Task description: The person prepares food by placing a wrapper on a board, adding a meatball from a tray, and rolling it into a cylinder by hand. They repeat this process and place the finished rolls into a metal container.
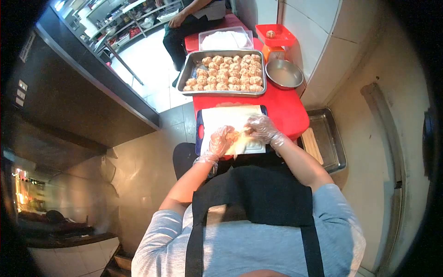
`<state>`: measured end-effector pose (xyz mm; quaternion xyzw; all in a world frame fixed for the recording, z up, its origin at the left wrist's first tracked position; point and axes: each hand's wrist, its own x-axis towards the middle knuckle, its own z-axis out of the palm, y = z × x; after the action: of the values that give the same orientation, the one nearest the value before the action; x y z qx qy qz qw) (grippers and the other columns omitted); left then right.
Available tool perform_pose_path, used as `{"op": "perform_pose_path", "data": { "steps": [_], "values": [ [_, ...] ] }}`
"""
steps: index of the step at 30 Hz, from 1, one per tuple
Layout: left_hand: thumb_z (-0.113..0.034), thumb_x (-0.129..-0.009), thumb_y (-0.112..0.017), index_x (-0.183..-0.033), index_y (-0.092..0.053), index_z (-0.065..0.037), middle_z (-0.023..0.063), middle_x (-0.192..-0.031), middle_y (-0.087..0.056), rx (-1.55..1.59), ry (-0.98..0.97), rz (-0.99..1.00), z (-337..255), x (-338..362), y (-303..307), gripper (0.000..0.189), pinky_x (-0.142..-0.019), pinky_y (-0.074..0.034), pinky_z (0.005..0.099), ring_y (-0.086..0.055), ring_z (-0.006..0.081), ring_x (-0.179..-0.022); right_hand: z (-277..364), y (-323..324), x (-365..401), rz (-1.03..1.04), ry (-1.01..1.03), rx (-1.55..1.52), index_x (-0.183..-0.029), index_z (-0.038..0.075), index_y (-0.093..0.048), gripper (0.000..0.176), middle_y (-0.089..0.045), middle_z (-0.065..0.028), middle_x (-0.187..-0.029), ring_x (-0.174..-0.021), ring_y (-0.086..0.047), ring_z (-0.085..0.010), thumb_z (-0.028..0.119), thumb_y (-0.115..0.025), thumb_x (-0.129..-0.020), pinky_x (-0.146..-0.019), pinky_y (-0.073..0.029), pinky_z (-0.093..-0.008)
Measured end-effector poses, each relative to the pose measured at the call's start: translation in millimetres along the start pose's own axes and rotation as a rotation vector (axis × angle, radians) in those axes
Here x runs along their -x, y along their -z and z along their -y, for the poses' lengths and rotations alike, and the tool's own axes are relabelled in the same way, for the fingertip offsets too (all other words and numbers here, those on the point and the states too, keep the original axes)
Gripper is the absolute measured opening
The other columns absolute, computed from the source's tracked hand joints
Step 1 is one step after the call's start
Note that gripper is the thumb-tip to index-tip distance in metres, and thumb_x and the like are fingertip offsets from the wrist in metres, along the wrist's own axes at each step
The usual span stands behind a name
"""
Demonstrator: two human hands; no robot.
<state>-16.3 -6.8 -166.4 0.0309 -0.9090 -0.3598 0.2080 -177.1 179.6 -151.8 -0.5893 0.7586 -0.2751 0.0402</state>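
Both my hands wear clear plastic gloves and meet above a white cutting board (214,117) with dark blue ends. Between them is a soft, pale yellow wrapper-like piece (241,144) with some orange-brown filling near my fingers. My left hand (221,141) is closed around its left side. My right hand (263,128) has its fingers bent together on the upper right side. The fingertips are partly hidden, and the exact kind of food cannot be made out. Just beyond the board, a metal tray (221,93) holds many round, orange-brown balls in rows.
The red table (288,113) carries a metal bowl (284,74), an orange scale (273,51) with one ball on its red pan, and a plastic container (225,40) of white stuff. Another person's hand (176,20) is behind. A deep metal pan (330,138) stands low at right.
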Motion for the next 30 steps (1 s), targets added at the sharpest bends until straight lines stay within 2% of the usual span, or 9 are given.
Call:
{"op": "perform_pose_path", "data": {
  "steps": [4,8,11,15,18,20,22,28,30],
  "values": [
    [-0.022,-0.077,-0.076,-0.115,-0.060,-0.007,0.0166,-0.109,-0.065,0.051,0.019,0.053,-8,0,7,0.044,-0.090,-0.049,0.0418,-0.062,0.0347,-0.102,3,16,9,-0.161,0.043,-0.103,-0.107,0.010,-0.066,0.045,-0.065,-0.0132,-0.103,-0.097,-0.062,-0.0315,0.027,-0.078,-0.068,-0.085,-0.050,-0.0411],
    [-0.028,-0.073,-0.078,-0.117,-0.059,-0.005,0.0179,-0.112,-0.064,0.063,0.035,0.135,-14,-6,17,0.053,-0.094,-0.046,0.0433,-0.060,0.0355,-0.107,-9,8,13,-0.020,-0.015,0.081,-0.121,0.011,-0.063,0.057,-0.065,-0.0147,-0.108,-0.102,-0.062,-0.0343,0.027,-0.079,-0.068,-0.091,-0.049,-0.0403],
    [-0.032,-0.070,-0.080,-0.119,-0.058,-0.005,0.0182,-0.114,-0.061,-0.225,-0.018,0.214,-46,-17,33,0.060,-0.097,-0.042,0.0461,-0.055,0.0371,-0.112,3,15,7,-0.023,-0.079,-0.067,-0.125,0.008,-0.060,0.065,-0.065,-0.0160,-0.113,-0.107,-0.062,-0.0341,0.028,-0.081,-0.066,-0.093,-0.049,-0.0401],
    [-0.038,-0.067,-0.081,-0.122,-0.054,-0.008,0.0181,-0.116,-0.055,-0.222,-0.153,0.173,-62,-31,16,0.068,-0.098,-0.040,0.0489,-0.051,0.0380,-0.111,-5,28,6,-0.056,0.067,-0.068,-0.121,0.002,-0.061,0.068,-0.068,-0.0191,-0.103,-0.100,-0.066,-0.0306,0.028,-0.084,-0.063,-0.089,-0.051,-0.0400],
    [-0.040,-0.073,-0.077,-0.120,-0.055,-0.006,0.0202,-0.115,-0.056,-0.125,-0.036,0.217,-75,-41,-1,0.062,-0.093,-0.045,0.0482,-0.054,0.0388,-0.108,4,40,5,0.096,-0.079,0.000,-0.090,0.005,-0.068,0.030,-0.067,-0.0182,-0.090,-0.084,-0.065,-0.0368,0.022,-0.075,-0.066,-0.077,-0.052,-0.0451],
    [-0.038,-0.079,-0.073,-0.114,-0.057,-0.004,0.0216,-0.110,-0.059,-0.252,-0.162,0.214,-36,-39,-40,0.051,-0.087,-0.048,0.0466,-0.058,0.0383,-0.103,-9,19,8,-0.030,-0.048,0.088,-0.076,0.005,-0.066,0.017,-0.065,-0.0179,-0.081,-0.081,-0.064,-0.0382,0.019,-0.070,-0.068,-0.073,-0.051,-0.0458],
    [-0.036,-0.084,-0.070,-0.099,-0.063,-0.003,0.0208,-0.088,-0.065,-0.117,0.076,0.212,-70,-49,-26,0.037,-0.079,-0.050,0.0446,-0.064,0.0377,-0.087,-14,19,10,-0.054,-0.030,0.079,-0.081,0.006,-0.068,0.023,-0.066,-0.0176,-0.084,-0.085,-0.064,-0.0368,0.025,-0.072,-0.070,-0.075,-0.051,-0.0455],
    [-0.025,-0.080,-0.075,-0.099,-0.065,-0.006,0.0180,-0.092,-0.066,-0.093,-0.009,0.192,-73,-44,-15,0.029,-0.080,-0.050,0.0435,-0.063,0.0353,-0.090,-13,33,21,-0.130,0.036,-0.047,-0.111,0.010,-0.067,0.041,-0.067,-0.0147,-0.097,-0.089,-0.064,-0.0348,0.032,-0.071,-0.078,-0.080,-0.050,-0.0454],
    [-0.022,-0.079,-0.075,-0.097,-0.066,-0.005,0.0176,-0.092,-0.066,0.006,-0.036,0.128,-48,-37,-31,0.026,-0.080,-0.050,0.0433,-0.063,0.0348,-0.089,-1,37,26,-0.134,0.048,-0.075,-0.103,0.012,-0.069,0.031,-0.068,-0.0130,-0.099,-0.091,-0.065,-0.0317,0.032,-0.070,-0.078,-0.081,-0.050,-0.0432]
  ]
}}
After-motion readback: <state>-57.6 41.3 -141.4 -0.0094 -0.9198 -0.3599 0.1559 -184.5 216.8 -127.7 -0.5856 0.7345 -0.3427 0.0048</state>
